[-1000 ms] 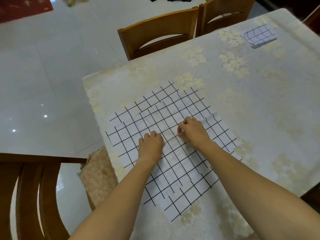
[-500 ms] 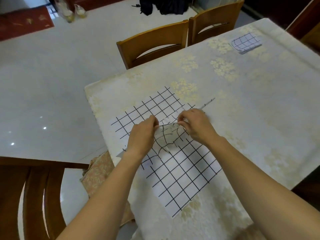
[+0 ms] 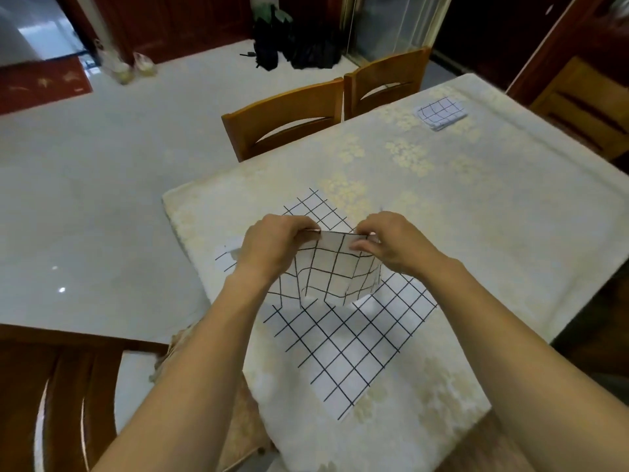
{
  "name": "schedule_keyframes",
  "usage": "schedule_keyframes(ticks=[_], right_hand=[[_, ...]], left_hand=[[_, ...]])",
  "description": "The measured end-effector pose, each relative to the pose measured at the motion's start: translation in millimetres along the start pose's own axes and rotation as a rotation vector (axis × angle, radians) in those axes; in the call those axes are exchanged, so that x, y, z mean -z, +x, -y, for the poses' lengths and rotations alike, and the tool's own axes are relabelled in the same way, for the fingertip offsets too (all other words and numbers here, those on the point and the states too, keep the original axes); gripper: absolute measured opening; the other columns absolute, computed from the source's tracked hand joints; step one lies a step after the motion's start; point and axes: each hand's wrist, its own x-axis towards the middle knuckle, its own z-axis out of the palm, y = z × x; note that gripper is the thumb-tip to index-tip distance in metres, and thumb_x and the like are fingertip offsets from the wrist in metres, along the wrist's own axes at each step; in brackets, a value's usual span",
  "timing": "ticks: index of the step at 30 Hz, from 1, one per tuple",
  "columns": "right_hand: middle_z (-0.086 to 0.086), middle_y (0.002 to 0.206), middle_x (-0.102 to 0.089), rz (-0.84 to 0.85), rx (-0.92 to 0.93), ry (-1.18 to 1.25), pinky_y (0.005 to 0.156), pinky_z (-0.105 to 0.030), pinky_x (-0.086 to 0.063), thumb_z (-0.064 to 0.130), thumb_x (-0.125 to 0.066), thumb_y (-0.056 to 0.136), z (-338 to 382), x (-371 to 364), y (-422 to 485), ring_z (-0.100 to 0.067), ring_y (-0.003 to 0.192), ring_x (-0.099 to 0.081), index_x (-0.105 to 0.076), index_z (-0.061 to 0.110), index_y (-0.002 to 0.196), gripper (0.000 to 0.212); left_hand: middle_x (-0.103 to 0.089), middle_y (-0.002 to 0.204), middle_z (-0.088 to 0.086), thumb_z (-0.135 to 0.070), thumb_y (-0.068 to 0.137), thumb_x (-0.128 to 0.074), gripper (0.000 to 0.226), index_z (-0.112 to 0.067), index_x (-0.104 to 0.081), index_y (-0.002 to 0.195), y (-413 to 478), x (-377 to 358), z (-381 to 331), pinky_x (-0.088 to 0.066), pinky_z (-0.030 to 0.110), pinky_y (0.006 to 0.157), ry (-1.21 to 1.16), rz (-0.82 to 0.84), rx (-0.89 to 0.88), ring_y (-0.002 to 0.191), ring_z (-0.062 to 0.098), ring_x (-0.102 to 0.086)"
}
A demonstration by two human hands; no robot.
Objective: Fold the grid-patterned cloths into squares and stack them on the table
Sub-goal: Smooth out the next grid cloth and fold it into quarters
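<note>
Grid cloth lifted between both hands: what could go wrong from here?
1. The left hand and right hand pinch the raised edge of the grid cloth close together, and the lifted part sags in ripples. Laid down like this, the fold may come out creased or skewed.
2. The cloth's left corner lies close to the edge of the table, so a further pull could drag it over the side.

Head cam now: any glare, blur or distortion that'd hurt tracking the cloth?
Head view: grid lines on the cloth are crisp, left hand and right hand barely blurred. Head view: wide-angle bowing curves the table edge, small glare spots on the floor, folded stack far off slightly soft.
</note>
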Motion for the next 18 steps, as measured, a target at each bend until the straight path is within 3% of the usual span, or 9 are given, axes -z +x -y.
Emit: schedule_keyframes(ticks=[6,8,11,14,16,18], right_hand=[[0.008,0.082,-0.062,0.047,-0.192,0.097,0.069,-0.025,-0.043,0.043,-0.076,0.082,-1,11,-24,-0.014,0.082,-0.057,-0.071,0.02,0.086,0.024],[0.006,0.079,-0.064,0.064,-0.225,0.147,0.067,-0.023,-0.043,0.044,-0.077,0.08,1,14,-31,-0.012,0.08,-0.059,-0.07,0.021,0.082,0.024],[-0.001,0.074,-0.065,0.018,-0.239,0.253,0.066,-0.023,-0.042,0.045,-0.077,0.079,7,18,-39,-0.009,0.074,-0.058,-0.069,0.022,0.074,0.025],[-0.005,0.072,-0.068,-0.064,-0.265,0.403,0.065,-0.033,-0.046,0.049,-0.079,0.075,15,18,-38,-0.022,0.074,-0.062,-0.071,0.024,0.07,0.027],[-0.01,0.072,-0.07,-0.124,-0.298,0.508,0.063,-0.039,-0.046,0.051,-0.079,0.073,19,18,-36,-0.026,0.067,-0.061,-0.073,0.022,0.073,0.03],[-0.011,0.071,-0.069,-0.175,-0.322,0.589,0.064,-0.038,-0.044,0.047,-0.08,0.073,24,18,-36,-0.019,0.063,-0.058,-0.074,0.019,0.075,0.029]], left_hand=[[-0.076,0.095,-0.006,-0.045,0.088,-0.069,0.022,-0.026,-0.076,0.098,4,12,13,-0.048,0.031,0.074,0.015,0.143,-0.01,0.093,0.018,-0.066],[-0.075,0.099,-0.006,-0.046,0.09,-0.066,0.022,-0.029,-0.075,0.1,11,13,18,-0.046,0.035,0.084,0.099,0.135,-0.038,0.097,0.02,-0.066],[-0.065,0.127,-0.005,-0.044,0.095,-0.06,0.028,-0.034,-0.065,0.12,19,9,16,-0.033,0.05,0.11,0.186,0.028,-0.034,0.121,0.024,-0.056],[-0.051,0.141,-0.004,-0.049,0.092,-0.062,0.047,-0.03,-0.054,0.135,15,5,-9,-0.035,0.036,0.108,-0.081,-0.008,-0.035,0.13,0.018,-0.046],[-0.048,0.142,-0.009,-0.057,0.088,-0.062,0.054,-0.033,-0.052,0.136,4,4,-29,-0.039,0.028,0.102,-0.342,0.138,-0.015,0.127,0.01,-0.047],[-0.048,0.141,-0.015,-0.064,0.083,-0.063,0.06,-0.036,-0.05,0.135,-8,1,-45,-0.048,0.028,0.097,-0.517,0.332,-0.018,0.12,0.005,-0.053]])
